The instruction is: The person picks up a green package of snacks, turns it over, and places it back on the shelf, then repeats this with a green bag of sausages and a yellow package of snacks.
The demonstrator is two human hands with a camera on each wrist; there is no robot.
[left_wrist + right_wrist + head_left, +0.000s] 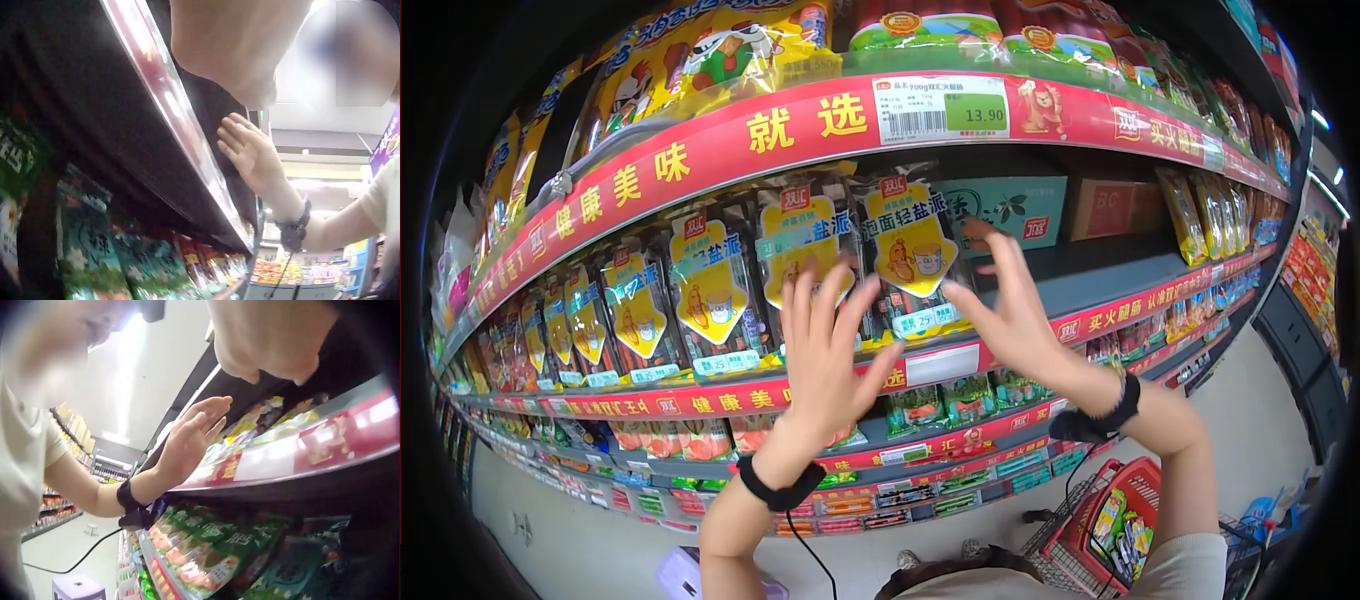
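Clear sausage packs with yellow labels (912, 240) stand in a row on the middle shelf. My left hand (825, 345) is raised in front of the two rightmost packs, fingers straight and spread, overlapping their lower parts in the head view. At the right side of the end pack, my right hand (1015, 315) has its fingers apart, the thumb right at the pack's lower corner. In the left wrist view the right hand (250, 156) faces the shelf edge. The right wrist view shows the left hand (187, 440) beside the shelf with fingers extended.
Behind the right hand, a teal box (1045, 190) and a brown carton (1115, 208) sit on the shelf. A red strip (700, 165) edges the shelf above. Green bags (212, 544) fill the shelf below. A red shopping basket (1145, 485) and a purple stool (680, 575) are behind.
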